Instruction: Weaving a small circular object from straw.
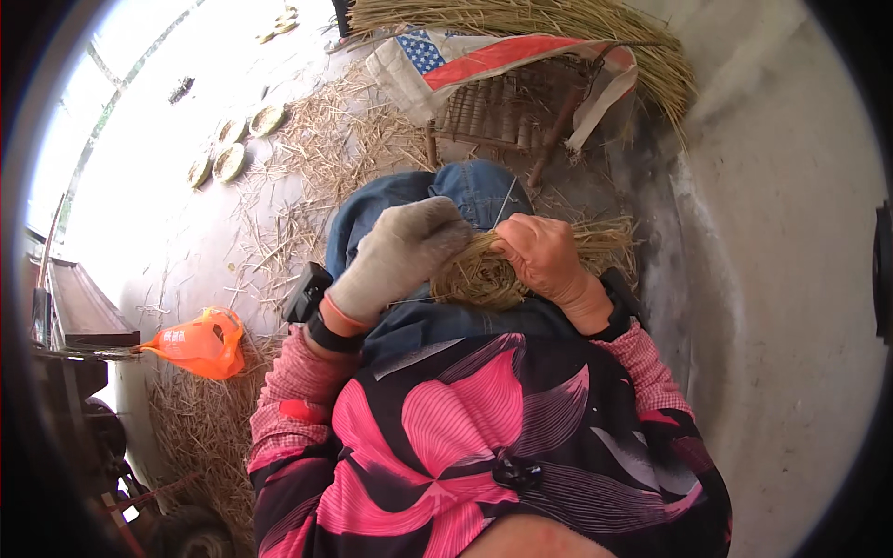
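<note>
A round coil of straw rests on my lap, over my jeans, with loose stalks sticking out to the right. My left hand, in a grey-white glove, is closed at the coil's upper left edge, its fingertips curled out of sight against the straw. Bare and closed, my right hand grips the straw at the coil's upper right, thumb pressed on it. Between the hands a thin pale strand slants up; whether it is thread or a needle I cannot tell.
Ahead stands a low wooden chair draped with a patterned cloth; a large straw bundle lies behind it. Several woven straw pieces sit on the straw-littered floor at left. An orange plastic bag is nearer. A wall rises at right.
</note>
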`<state>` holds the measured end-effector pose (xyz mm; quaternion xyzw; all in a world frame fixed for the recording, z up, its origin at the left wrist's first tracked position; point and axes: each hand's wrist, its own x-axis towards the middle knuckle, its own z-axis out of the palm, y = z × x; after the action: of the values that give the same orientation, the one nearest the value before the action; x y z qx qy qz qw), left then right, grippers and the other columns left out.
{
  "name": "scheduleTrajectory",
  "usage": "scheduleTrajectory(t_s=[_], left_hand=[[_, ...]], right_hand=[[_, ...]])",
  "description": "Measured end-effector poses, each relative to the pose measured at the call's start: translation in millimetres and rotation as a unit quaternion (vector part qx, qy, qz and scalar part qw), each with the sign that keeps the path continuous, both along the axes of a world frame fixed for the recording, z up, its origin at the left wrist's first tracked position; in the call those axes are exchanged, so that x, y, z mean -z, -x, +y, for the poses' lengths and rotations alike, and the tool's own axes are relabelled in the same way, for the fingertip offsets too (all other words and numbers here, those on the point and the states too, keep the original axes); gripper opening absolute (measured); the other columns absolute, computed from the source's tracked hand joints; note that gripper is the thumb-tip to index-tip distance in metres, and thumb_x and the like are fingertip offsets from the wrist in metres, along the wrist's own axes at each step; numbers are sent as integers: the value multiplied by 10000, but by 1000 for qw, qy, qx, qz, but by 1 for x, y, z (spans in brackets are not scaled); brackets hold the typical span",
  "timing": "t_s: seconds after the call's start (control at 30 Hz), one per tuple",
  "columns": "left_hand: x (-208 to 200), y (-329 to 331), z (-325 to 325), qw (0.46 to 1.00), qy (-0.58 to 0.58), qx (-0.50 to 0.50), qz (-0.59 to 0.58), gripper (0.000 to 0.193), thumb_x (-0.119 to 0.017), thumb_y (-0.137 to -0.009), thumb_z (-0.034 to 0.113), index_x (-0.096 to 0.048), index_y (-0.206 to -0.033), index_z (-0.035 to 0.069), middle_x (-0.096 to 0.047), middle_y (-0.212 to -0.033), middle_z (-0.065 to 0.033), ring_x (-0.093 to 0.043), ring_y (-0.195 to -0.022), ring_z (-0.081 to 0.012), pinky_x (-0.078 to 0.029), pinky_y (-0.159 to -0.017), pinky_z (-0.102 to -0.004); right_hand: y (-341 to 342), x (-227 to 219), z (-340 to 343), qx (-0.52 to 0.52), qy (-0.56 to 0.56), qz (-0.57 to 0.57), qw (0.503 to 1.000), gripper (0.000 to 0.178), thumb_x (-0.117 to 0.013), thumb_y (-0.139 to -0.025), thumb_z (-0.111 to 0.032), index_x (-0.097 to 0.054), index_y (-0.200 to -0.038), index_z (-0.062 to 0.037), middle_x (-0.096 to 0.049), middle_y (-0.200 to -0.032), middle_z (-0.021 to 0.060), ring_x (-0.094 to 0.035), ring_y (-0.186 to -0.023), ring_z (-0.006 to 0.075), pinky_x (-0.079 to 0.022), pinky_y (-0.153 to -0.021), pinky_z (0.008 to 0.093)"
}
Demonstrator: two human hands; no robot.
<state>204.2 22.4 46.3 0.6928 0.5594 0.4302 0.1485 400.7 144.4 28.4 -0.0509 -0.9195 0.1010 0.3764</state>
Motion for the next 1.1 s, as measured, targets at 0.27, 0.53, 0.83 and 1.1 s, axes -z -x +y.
scheduleTrajectory(t_s=[0.27,0.53,0.83,1.1], left_hand=[[-28,-45,-13,955,73,-17,287,128,-613,-851,210,-569,-897,99,-635,-695,-81,-680,-658,-302,-520,-531,-431],[-40,-26,-21,949,68,84,297,197,-566,-865,163,-597,-1046,90,-660,-801,-107,-691,-757,-287,-540,-623,-401],[-27,-2,36,981,-110,88,135,218,-603,-816,112,-644,-1017,39,-627,-867,-146,-641,-845,-302,-519,-808,-359],[-33,37,72,802,-43,123,-583,247,-528,-976,170,-531,-1171,18,-450,-693,30,-439,-604,-63,-411,-551,-253]], right_hand=[[1,11,1,83,57,-49,994,287,-574,-947,-335,-525,-818,-84,-575,-716,101,-613,-640,318,-483,-532,405],[-1,8,1,103,89,-22,990,382,-676,-847,-420,-508,-739,-95,-557,-673,92,-611,-620,299,-475,-524,394],[17,-25,5,-51,-36,27,998,358,-721,-804,-383,-523,-742,-91,-527,-665,70,-576,-597,293,-466,-525,375],[2,-28,51,51,312,4,949,229,-668,-894,-266,-648,-933,-41,-656,-854,92,-657,-694,221,-508,-628,330]])
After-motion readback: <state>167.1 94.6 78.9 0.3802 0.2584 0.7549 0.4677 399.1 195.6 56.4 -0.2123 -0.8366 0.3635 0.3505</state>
